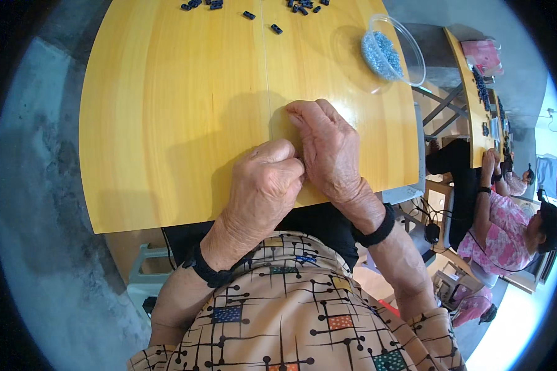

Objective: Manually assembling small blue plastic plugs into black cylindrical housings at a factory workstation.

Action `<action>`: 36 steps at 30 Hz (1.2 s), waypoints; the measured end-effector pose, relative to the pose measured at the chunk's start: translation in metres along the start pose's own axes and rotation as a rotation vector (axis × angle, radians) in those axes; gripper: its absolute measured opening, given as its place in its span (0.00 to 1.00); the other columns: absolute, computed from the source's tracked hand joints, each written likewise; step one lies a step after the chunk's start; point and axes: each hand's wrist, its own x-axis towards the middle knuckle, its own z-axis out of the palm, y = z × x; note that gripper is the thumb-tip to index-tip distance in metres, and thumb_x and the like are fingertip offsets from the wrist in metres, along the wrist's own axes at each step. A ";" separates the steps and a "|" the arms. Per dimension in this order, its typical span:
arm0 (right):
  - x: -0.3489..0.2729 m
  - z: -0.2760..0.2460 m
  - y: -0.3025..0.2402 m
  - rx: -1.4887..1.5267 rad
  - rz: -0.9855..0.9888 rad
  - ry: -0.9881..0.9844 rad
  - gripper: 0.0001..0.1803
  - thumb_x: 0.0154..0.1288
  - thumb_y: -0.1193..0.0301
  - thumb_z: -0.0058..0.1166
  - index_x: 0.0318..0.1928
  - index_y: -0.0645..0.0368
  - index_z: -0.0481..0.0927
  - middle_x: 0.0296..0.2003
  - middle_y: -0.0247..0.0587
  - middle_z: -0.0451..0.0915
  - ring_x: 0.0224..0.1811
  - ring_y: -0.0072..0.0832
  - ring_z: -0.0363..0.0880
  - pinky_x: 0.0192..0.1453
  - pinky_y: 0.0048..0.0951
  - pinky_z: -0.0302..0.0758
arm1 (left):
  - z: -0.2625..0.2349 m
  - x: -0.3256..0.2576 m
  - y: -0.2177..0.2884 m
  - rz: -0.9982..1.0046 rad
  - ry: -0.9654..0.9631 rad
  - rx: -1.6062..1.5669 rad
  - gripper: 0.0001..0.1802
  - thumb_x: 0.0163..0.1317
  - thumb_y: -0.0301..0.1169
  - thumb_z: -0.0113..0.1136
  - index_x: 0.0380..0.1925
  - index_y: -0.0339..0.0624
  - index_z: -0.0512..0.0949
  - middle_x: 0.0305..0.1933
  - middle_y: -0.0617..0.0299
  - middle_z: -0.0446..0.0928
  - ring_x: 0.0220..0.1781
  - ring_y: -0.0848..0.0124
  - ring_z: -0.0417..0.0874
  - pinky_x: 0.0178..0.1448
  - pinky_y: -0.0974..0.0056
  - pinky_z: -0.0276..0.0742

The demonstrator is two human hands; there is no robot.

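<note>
**Both hands pressed together at near edge of yellow table**

Left hand [267, 182]: curled into a loose fist, knuckles up, fingertips tucked against the right hand. Whether anything sits inside the curl cannot be told; the fingers hide it.

Right hand [328, 151]: back of hand up, fingers bent and closed downward onto the smooth yellow wooden tabletop [179, 123], touching the left hand at the thumb side. Contents, if any, are hidden beneath the fingers; cannot tell what it has hold of.

Each wrist carries a black band; left wristband [205, 269], right wristband [377, 230].

Well beyond the hands, at the far edge of the table: scattered small dark blue-black block-shaped parts [277, 28], lying loose in two rough groups, apart from both hands.

Beyond and to the right of the right hand: clear round plastic bowl [414, 49] holding a heap of tiny pale blue-grey pieces [380, 52], near the table's right edge.

Farther right of the right hand: another person in a pink patterned top [504, 229] sits at a second yellow table [467, 93].
</note>
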 end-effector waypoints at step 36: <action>0.003 -0.003 0.007 -0.130 -0.231 -0.189 0.17 0.43 0.75 0.55 0.38 0.57 0.71 0.29 0.45 0.72 0.34 0.45 0.77 0.34 0.40 0.76 | 0.005 -0.003 -0.001 0.013 0.041 -0.036 0.05 0.39 0.16 0.58 0.18 0.35 0.76 0.25 0.56 0.74 0.28 0.58 0.78 0.32 0.60 0.75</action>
